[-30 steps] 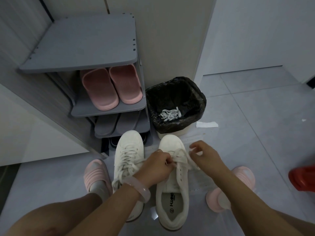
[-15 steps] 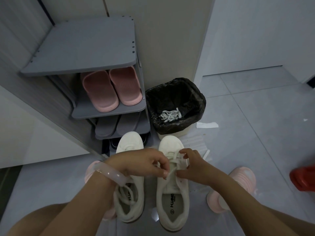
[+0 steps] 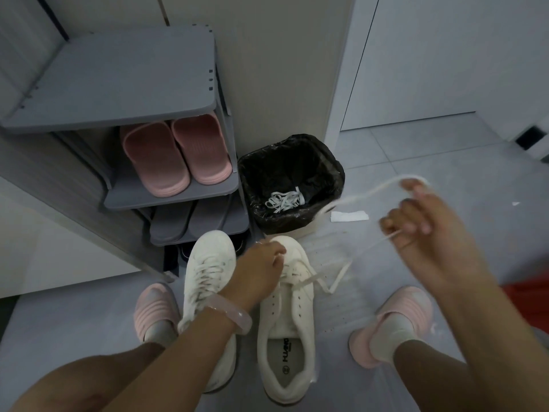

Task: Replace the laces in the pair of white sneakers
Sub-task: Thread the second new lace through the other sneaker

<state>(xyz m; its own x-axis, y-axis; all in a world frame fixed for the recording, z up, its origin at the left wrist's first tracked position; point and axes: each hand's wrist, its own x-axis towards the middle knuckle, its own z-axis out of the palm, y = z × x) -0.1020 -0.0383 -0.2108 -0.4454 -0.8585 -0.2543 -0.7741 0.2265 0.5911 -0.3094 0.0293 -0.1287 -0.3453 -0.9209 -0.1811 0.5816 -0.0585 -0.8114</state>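
Two white sneakers stand side by side on the floor, toes away from me. The left sneaker (image 3: 208,281) is laced. The right sneaker (image 3: 289,325) has lace only near its toe. My left hand (image 3: 258,269), with a pink bracelet on the wrist, presses on the right sneaker's toe end, fingers closed at the lace there. My right hand (image 3: 416,224) is raised to the right and grips a white lace (image 3: 365,193) that loops above it and runs down to the shoe. A loose lace end (image 3: 335,278) lies beside the right sneaker.
A black-lined bin (image 3: 292,185) with a bundle of old white laces (image 3: 283,200) stands behind the sneakers. A grey shoe rack (image 3: 166,162) holds pink slippers (image 3: 175,156). My feet wear pink slippers (image 3: 156,310). A white paper scrap (image 3: 349,216) lies on the tiles; something red (image 3: 531,295) sits at right.
My right hand has pulled up and away to the right, drawing the lace out of the right sneaker. My left hand has shifted onto that sneaker's toe end.
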